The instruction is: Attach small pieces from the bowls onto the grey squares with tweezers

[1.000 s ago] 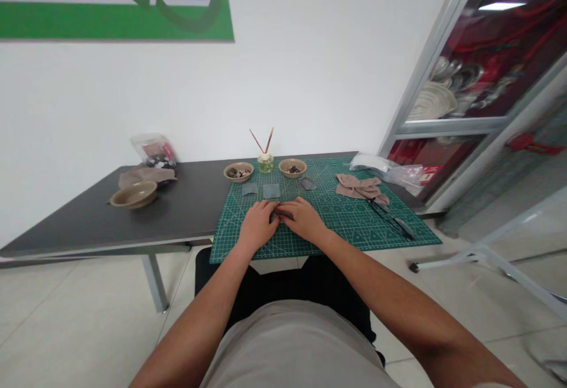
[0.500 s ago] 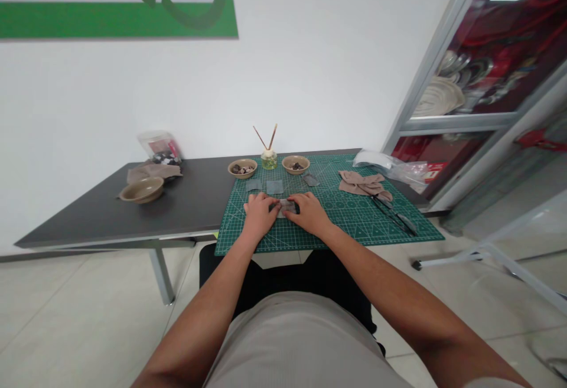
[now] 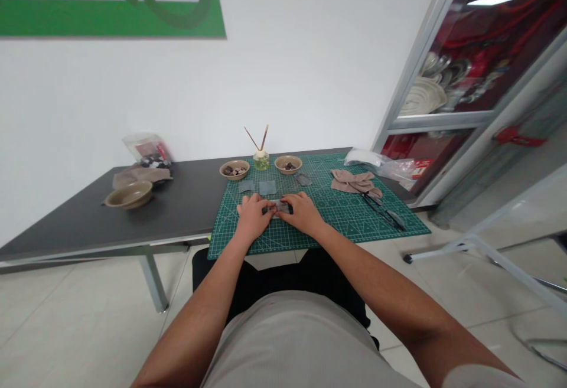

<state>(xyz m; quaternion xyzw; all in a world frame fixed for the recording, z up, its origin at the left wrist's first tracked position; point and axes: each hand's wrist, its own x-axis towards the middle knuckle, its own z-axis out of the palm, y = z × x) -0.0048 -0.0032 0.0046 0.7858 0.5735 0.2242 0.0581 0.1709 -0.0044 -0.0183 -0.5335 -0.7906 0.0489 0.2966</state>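
Note:
Both hands rest together on a green cutting mat on a dark table. My left hand and my right hand pinch a small grey fabric piece between their fingertips, pressed down on the mat. Just beyond lie two more grey fabric squares. Behind those stand two small tan bowls with dark pieces, the left bowl and the right bowl, with a reed diffuser bottle between them.
A beige cloth pile and black scissors lie on the mat's right side. A larger tan bowl, brown cloth and a plastic bag sit at the table's left. A glass cabinet stands right.
The grey piece, bunched under the fingers a second ago, now shows flatter between both hands. The hands stay close together at the same spot on the mat.

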